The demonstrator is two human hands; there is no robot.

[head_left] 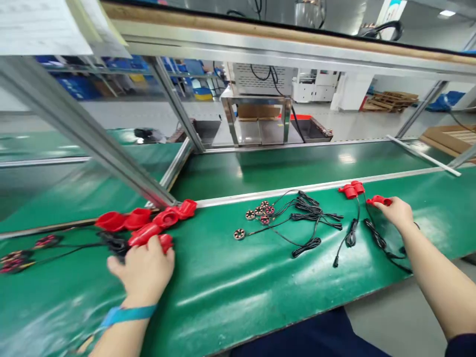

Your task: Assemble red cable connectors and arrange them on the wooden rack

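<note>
Red pieces (145, 233), left of the round coils (265, 210), are touched by the left hand (147, 270), its thumb spread; whether one is gripped cannot be told. Right of the coils, a red cap (379, 200) is pinched by the right hand (398, 214), fingertips nearly closed. Black cables (308, 216) are bundled beside the coils.

grey glossy floor (167, 110) | white cabinets (314, 92) at back | wooden pallets (390, 101) stacked to their right | ceiling light (447, 13) upper right | metal-framed table (256, 130) beyond the green bench's (238, 292) far edge
</note>
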